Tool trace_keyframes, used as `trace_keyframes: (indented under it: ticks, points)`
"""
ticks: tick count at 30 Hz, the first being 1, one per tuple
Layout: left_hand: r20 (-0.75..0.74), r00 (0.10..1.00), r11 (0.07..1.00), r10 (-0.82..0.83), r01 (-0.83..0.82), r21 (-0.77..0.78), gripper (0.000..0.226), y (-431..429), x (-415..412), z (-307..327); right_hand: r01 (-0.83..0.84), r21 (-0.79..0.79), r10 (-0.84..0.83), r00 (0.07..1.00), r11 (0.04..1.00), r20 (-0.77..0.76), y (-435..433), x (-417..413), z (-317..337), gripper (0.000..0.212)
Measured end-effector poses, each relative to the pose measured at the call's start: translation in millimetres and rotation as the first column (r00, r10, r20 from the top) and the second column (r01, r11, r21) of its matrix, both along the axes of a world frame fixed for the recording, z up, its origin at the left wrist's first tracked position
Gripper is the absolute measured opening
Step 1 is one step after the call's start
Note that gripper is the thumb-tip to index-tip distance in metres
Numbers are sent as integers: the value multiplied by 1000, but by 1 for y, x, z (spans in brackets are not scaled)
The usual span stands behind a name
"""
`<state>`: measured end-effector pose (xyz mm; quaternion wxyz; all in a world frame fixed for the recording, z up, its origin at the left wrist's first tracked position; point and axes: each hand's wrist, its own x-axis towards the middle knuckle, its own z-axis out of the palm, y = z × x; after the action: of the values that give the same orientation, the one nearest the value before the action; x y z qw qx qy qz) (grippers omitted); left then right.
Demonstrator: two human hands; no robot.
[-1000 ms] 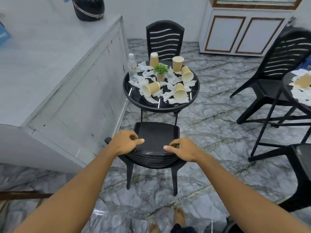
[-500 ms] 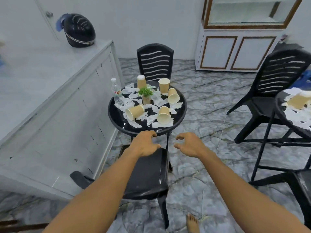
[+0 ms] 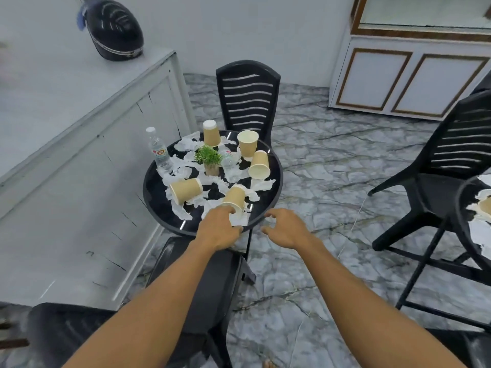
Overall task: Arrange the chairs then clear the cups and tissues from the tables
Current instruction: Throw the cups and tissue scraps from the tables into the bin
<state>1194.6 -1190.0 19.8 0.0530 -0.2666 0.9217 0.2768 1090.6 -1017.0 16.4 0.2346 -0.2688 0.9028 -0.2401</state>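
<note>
A round black table (image 3: 156,203) carries several tan paper cups and torn white tissues (image 3: 186,144). One cup (image 3: 234,199) lies tipped at the near edge, another (image 3: 185,190) lies on its side to the left. My left hand (image 3: 219,227) reaches over the near rim, fingertips touching the tipped cup, holding nothing. My right hand (image 3: 285,229) hovers open just right of the rim. A black chair (image 3: 202,288) stands below my left arm, its seat under the table edge. Another black chair (image 3: 248,96) faces the table's far side.
A water bottle (image 3: 159,151) and a small potted plant (image 3: 210,160) stand on the table. A white counter (image 3: 87,144) with a black helmet (image 3: 115,29) runs along the left. A third chair (image 3: 441,171) and a second littered table (image 3: 475,216) are at right.
Both hands let go of the near chair's back and moved forward toward the table. I came closer, and the left hand now touches the nearest tipped cup.
</note>
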Motion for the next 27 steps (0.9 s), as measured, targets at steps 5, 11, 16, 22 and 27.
trace_keyframes:
  ticks: [5,11,16,22,27]
  points:
    - [19,999,999,40,-40,-5,59,-21,-29,-9,-76,34,77,997,997,-13,-32,-30,-4,50]
    - [-8,997,997,73,-73,8,57,-57,-72,-23,-85,90,91,994,992,-67,-65,-80,-7,46]
    - [38,996,996,80,-81,26,60,-75,-95,-36,-91,158,100,994,983,-49,-89,-117,-17,58]
    - [85,988,989,127,-132,61,67,-82,-128,-57,-113,181,132,986,977,-99,-120,-162,-38,64]
    - [147,976,986,161,-166,22,66,-74,-154,-72,-50,168,77,984,985,-159,-140,-210,-59,65]
